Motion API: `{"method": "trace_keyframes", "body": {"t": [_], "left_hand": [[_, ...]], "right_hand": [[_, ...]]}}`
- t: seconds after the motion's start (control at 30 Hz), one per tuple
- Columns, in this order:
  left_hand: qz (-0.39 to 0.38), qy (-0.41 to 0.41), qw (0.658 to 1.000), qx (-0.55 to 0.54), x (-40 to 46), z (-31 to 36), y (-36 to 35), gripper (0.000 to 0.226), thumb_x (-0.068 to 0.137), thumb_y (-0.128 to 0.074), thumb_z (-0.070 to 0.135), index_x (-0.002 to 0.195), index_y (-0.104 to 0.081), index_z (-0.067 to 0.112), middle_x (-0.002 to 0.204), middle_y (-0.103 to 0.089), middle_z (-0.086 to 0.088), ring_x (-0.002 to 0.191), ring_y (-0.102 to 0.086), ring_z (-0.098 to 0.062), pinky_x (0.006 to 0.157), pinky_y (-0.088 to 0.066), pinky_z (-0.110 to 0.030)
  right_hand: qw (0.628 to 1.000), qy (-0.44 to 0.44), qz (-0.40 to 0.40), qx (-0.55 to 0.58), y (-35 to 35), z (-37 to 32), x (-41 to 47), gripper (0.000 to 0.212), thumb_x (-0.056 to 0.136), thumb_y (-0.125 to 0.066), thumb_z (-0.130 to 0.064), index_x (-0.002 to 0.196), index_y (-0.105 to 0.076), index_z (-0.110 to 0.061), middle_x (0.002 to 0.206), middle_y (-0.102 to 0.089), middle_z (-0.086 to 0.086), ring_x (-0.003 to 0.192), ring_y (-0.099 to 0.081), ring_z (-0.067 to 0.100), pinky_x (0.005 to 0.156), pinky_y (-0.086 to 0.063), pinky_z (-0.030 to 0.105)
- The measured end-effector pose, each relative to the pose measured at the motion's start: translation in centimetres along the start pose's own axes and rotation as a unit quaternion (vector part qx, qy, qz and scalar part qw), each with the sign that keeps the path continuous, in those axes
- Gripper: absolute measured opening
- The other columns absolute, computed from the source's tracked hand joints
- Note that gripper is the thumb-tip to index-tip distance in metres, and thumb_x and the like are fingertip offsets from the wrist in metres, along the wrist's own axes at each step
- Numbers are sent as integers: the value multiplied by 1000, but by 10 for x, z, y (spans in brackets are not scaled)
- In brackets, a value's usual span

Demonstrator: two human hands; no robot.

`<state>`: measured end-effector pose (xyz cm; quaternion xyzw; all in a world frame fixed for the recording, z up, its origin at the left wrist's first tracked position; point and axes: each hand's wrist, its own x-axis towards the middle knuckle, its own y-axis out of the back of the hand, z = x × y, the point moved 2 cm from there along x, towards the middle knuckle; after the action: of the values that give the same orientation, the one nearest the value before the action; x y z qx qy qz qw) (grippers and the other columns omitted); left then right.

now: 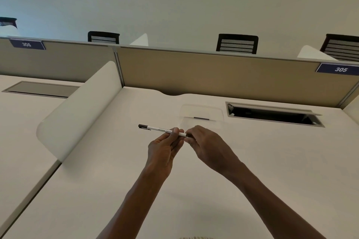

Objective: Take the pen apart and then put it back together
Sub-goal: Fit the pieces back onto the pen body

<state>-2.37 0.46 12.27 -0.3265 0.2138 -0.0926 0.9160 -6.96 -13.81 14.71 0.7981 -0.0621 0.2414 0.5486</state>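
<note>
Head: pen (155,128) gripped by left hand (164,148); right hand (206,145) pinches its end.

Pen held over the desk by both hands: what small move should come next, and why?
Probably the right hand twists the dark tip end loose while the left hand steadies the white plastic pen: it looks whole, dark cap on, and each hand already pinches its part.

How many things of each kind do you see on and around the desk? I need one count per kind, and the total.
White pen with dark cap, held by left hand and right hand: 1
Black mesh chair backs: 3
Blue number signs: 2
Desk cable hatches: 2
Total: 8
</note>
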Motion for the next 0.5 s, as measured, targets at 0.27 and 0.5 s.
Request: {"method": "trace_keyframes", "body": {"t": [0.27, 0.5], "left_hand": [[-23, 5, 1000, -3, -1, -2, -1, 19, 74, -75, 17, 87, -79, 4, 95, -77, -15, 89, -75, -21, 70, -59, -23], [-13, -4, 1000, -7, 0, 0, 1, 23, 73, -75, 17, 90, -78, 2, 95, -77, -16, 87, -75, -21, 70, -59, -23]], "right_hand": [[992, -123, 14, 41, -8, -9, 5, 36, 103, -40, -27, 68, -42, -17, 54, -42, -6, 48, -39, 16, 48, -31, 31], [868, -314, -49, 380, -11, -5, 9, 56, 103, -35, -45, 63, -57, -13, 48, -50, -5, 41, -43, 6, 45, -37, 20]]}}
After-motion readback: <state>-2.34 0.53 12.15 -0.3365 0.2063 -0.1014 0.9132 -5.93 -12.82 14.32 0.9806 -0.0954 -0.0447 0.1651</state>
